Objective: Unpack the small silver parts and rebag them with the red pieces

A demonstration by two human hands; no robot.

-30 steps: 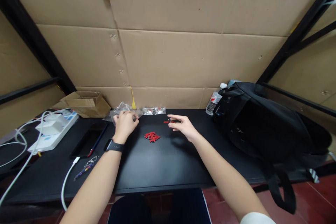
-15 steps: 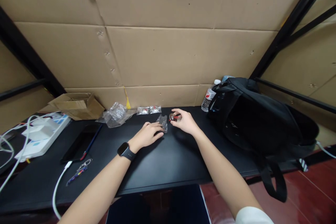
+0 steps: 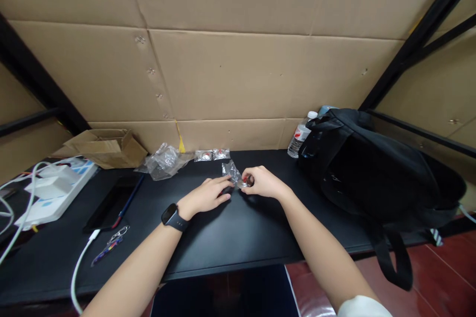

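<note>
A small round shiny piece with red on it (image 3: 245,183) is pinched between the thumb and fingers of my right hand (image 3: 265,183); the fingers hide part of it, so I cannot tell its exact kind. It is right at the edge of a small clear plastic bag (image 3: 231,170) lying on the black tabletop (image 3: 223,237). My left hand (image 3: 208,195) rests palm down, fingers stretched and thumb apart, its fingertips touching the bag's near left edge. Behind, two small clear packets (image 3: 212,155) with red-and-silver contents lie side by side.
Crumpled clear plastic (image 3: 165,161) and an open cardboard box (image 3: 107,148) lie at the back left. Further left are a phone (image 3: 111,203), a keychain (image 3: 110,245) and a white power strip (image 3: 55,200). A water bottle (image 3: 299,134) and a black backpack (image 3: 379,173) stand right.
My right hand has come nearer and lower with the round piece, bringing it to the bag's edge. The bag has shifted a little, while my left hand stays almost in place.
</note>
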